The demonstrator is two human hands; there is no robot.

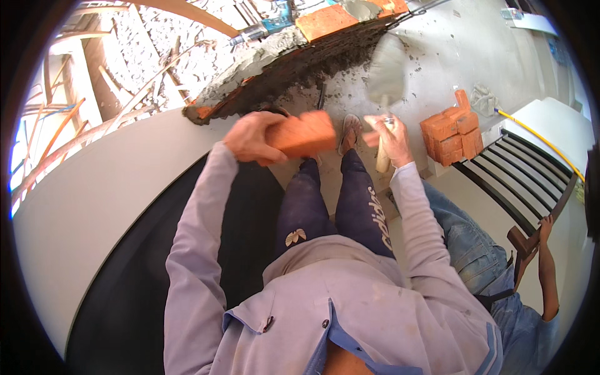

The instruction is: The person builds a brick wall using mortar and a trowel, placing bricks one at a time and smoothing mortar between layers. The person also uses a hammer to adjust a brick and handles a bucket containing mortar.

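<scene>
My left hand (252, 139) is closed round an orange brick (302, 135), held level above the floor in front of my legs. To its right, my right hand (392, 139) grips the wooden handle of a trowel (387, 70). The trowel's broad blade is blurred and points away from me. Beyond both hands runs a low brick wall (275, 57), its top and side daubed with grey mortar. Two orange bricks (327, 22) lie at its far right part, and some wet mortar (361, 9) sits there.
A blue power drill (265, 29) rests on the wall's top. Stacked bricks (451, 132) stand at right, beside a dark slatted metal frame (515, 169). Another person's hand (545, 229) touches that frame. Rubble and timber lie beyond the wall at left; mortar crumbs are strewn on the floor.
</scene>
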